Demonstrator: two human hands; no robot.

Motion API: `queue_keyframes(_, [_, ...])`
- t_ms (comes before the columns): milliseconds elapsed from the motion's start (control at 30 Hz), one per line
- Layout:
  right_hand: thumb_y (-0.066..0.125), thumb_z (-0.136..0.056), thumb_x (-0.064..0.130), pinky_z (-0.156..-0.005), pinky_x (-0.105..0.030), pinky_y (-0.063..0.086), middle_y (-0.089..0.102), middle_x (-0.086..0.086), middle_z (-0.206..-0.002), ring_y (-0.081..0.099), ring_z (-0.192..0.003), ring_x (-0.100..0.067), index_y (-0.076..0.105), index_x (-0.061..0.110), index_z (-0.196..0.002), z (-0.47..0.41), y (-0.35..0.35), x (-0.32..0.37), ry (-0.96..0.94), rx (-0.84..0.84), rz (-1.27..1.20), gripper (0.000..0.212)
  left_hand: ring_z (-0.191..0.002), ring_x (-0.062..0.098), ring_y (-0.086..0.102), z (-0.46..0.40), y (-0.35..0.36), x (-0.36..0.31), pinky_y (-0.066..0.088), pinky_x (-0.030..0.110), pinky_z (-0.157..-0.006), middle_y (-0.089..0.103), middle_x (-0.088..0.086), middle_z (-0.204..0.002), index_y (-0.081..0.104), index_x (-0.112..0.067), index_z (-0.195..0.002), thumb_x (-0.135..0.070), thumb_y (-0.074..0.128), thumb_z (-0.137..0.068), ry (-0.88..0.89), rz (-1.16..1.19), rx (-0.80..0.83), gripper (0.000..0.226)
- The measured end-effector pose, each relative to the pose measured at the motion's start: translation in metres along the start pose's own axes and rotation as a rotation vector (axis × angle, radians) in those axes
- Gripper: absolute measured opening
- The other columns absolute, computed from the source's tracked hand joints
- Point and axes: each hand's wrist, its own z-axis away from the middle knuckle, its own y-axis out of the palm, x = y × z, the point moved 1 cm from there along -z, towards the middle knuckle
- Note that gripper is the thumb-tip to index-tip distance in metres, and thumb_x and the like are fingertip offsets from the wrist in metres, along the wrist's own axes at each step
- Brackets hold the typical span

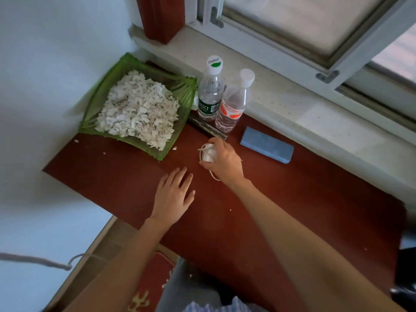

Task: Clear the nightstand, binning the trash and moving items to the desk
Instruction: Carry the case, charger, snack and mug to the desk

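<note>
My right hand grips a white crumpled wad with trailing strings, on the tabletop centre. My left hand lies flat, fingers spread, just beside it. Behind: two water bottles, one dark stick. One blue block right. One green tray of paper scraps left.

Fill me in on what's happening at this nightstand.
A person is clearing the nightstand. Their right hand grips a crumpled white wad with strings, while the left hand rests flat and open on the top. Not yet dealt with: a green tray heaped with white shreds, two water bottles, a dark stick-like item and a blue box.
</note>
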Motion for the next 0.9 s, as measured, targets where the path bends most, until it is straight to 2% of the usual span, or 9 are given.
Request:
queue_keyframes(100, [0.083,-0.066,0.031,-0.086,-0.036,0.046,0.061,-0.005,-0.116,0.055,-0.109,-0.025,0.055,0.013,-0.119,-0.012,0.011,0.007,-0.020,0.023,-0.003,0.062,-0.126,0.029,0.049,0.001,0.002,0.000,0.041,0.046,-0.100,0.055,0.011,-0.134,0.059,-0.011,-0.125,-0.038,0.047,-0.087,0.001,-0.001,-0.005,0.048])
queue_keyframes(200, [0.083,-0.066,0.032,-0.086,-0.032,0.043,0.060,-0.003,-0.118,0.053,-0.112,-0.023,0.054,0.015,-0.120,-0.020,0.020,0.008,-0.034,0.055,0.021,0.063,-0.128,0.028,0.047,0.002,0.003,0.000,0.040,0.047,-0.101,0.054,0.011,-0.136,0.058,-0.011,-0.127,-0.038,0.048,-0.087,0.002,0.004,-0.003,0.049])
queue_keyframes(600, [0.084,-0.064,0.032,-0.093,-0.035,0.044,0.059,-0.009,-0.120,0.053,-0.114,-0.028,0.056,0.011,-0.122,-0.030,0.030,0.016,-0.140,-0.003,0.023,0.068,-0.128,0.029,0.047,0.004,0.001,-0.001,0.040,0.049,-0.103,0.054,0.011,-0.136,0.057,-0.011,-0.128,-0.039,0.046,-0.087,0.012,0.002,-0.013,0.051])
queue_keyframes(700, [0.078,-0.071,0.037,-0.097,-0.037,0.044,0.056,-0.008,-0.127,0.050,-0.121,-0.026,0.051,0.012,-0.131,-0.019,0.023,0.013,-0.156,-0.030,0.037,0.069,-0.128,0.029,0.047,0.003,0.000,-0.002,0.040,0.049,-0.103,0.053,0.011,-0.136,0.056,-0.011,-0.129,-0.040,0.045,-0.087,0.014,-0.001,0.006,0.052])
queue_keyframes(800, [0.066,-0.083,0.043,-0.101,-0.034,0.042,0.053,-0.008,-0.134,0.046,-0.128,-0.024,0.049,0.014,-0.135,0.001,0.014,0.004,-0.159,-0.091,0.080,0.061,-0.128,0.029,0.047,0.002,-0.002,-0.002,0.041,0.049,-0.102,0.054,0.012,-0.135,0.056,-0.011,-0.128,-0.041,0.043,-0.086,0.008,-0.003,0.036,0.053])
queue_keyframes(900, [0.053,-0.091,0.048,-0.109,-0.036,0.035,0.049,-0.009,-0.141,0.038,-0.136,-0.024,0.047,0.015,-0.137,0.030,0.001,-0.010,-0.112,-0.122,0.154,0.057,-0.129,0.029,0.047,0.002,-0.006,-0.003,0.042,0.049,-0.101,0.053,0.012,-0.137,0.057,-0.011,-0.128,-0.042,0.040,-0.087,0.005,-0.007,0.073,0.055])
